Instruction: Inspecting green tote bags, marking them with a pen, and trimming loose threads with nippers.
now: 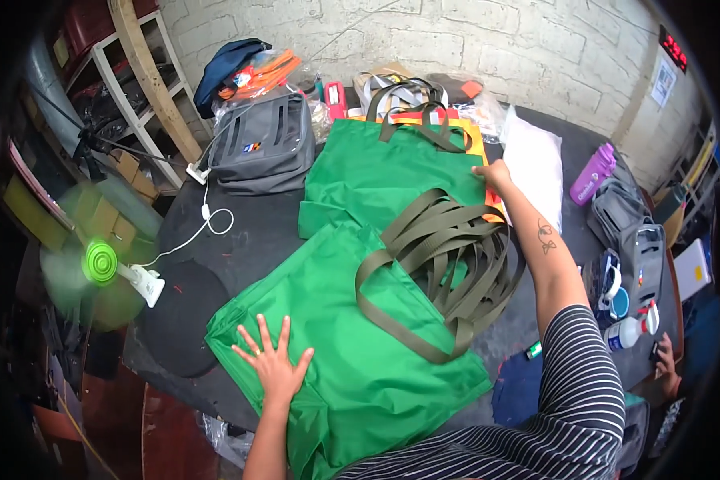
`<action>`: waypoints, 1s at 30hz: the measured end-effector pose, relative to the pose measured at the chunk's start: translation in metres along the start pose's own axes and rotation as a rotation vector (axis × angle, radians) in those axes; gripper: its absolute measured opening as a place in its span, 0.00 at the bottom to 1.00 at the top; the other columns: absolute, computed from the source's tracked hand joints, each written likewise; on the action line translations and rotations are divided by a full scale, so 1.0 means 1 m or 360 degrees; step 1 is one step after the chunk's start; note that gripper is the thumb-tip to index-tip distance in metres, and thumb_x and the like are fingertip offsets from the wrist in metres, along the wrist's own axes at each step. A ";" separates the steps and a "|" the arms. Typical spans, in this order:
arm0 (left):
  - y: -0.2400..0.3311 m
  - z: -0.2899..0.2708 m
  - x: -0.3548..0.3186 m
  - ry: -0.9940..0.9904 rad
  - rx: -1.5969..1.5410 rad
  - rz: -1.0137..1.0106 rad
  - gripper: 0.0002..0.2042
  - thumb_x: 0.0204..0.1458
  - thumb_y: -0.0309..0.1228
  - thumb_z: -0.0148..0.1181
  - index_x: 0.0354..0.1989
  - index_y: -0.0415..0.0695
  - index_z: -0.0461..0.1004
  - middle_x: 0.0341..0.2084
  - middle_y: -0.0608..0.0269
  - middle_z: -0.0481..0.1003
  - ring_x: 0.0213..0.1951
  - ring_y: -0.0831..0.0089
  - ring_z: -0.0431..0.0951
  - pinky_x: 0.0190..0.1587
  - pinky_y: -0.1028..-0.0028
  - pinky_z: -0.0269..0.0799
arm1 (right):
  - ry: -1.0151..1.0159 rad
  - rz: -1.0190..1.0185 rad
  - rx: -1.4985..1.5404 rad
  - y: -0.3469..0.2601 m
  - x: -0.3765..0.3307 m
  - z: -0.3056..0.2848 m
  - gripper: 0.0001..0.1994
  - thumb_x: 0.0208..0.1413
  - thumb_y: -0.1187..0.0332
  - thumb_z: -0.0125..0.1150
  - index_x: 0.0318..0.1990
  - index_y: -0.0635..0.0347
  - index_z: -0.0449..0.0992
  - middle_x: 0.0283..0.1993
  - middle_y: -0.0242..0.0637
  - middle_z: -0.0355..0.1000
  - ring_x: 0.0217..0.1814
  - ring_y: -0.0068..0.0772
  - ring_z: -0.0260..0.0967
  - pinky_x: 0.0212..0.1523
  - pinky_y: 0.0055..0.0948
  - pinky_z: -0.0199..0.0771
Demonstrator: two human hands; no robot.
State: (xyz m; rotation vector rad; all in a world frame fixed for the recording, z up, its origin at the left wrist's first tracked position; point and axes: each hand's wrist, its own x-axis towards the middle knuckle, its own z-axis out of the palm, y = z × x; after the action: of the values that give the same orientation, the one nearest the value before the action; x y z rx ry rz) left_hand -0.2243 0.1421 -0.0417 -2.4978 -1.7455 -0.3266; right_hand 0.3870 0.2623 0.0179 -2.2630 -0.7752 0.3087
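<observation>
My left hand (pixel 275 366) lies flat with fingers spread on the near stack of green tote bags (pixel 336 312). Dark olive straps (pixel 456 264) from these bags loop in a thick bundle over their right side. Stretched to the far side of the table, my right hand (pixel 496 176) is closed at the right edge of another green tote bag (pixel 392 172), its thumb over the cloth. That bag has olive handles and rests on a pile whose orange and yellow edges show below it. The fingertips under the edge are hidden.
A grey backpack (pixel 264 144) stands at the back left, near a running green fan (pixel 100 262). A white package (pixel 534 164), a purple bottle (pixel 592 172) and a white bottle (pixel 626 332) are on the right. Another person's hand (pixel 666 358) shows at the far right.
</observation>
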 end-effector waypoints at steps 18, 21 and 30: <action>0.001 -0.003 0.001 -0.0019 0.0030 -0.0073 0.35 0.49 0.62 0.48 0.66 0.62 0.57 0.70 0.56 0.38 0.68 0.40 0.27 0.61 0.34 0.19 | -0.0019 -0.0082 -0.0146 -0.010 0.006 0.013 0.20 0.39 0.63 0.73 0.36 0.68 0.74 0.37 0.52 0.76 0.41 0.47 0.75 0.43 0.40 0.72; 0.001 0.000 0.001 -0.0013 0.0031 -0.0074 0.35 0.49 0.61 0.47 0.66 0.62 0.57 0.70 0.56 0.38 0.69 0.41 0.27 0.62 0.35 0.19 | 0.0162 -0.0526 -0.0285 -0.026 -0.009 0.014 0.15 0.45 0.63 0.65 0.39 0.60 0.74 0.37 0.55 0.74 0.42 0.56 0.73 0.44 0.46 0.70; -0.003 -0.005 0.002 -0.0032 0.0017 -0.0112 0.34 0.50 0.61 0.48 0.65 0.63 0.59 0.70 0.56 0.38 0.68 0.38 0.28 0.61 0.33 0.20 | 0.0743 -0.1529 -0.0110 -0.215 -0.083 -0.031 0.08 0.54 0.72 0.49 0.42 0.58 0.63 0.35 0.47 0.74 0.44 0.57 0.65 0.41 0.51 0.67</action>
State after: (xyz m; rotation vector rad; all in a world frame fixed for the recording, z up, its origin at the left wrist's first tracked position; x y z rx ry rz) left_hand -0.2273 0.1438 -0.0367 -2.4451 -1.8409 -0.2969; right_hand 0.2396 0.3160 0.1895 -1.6572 -1.4776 -0.6714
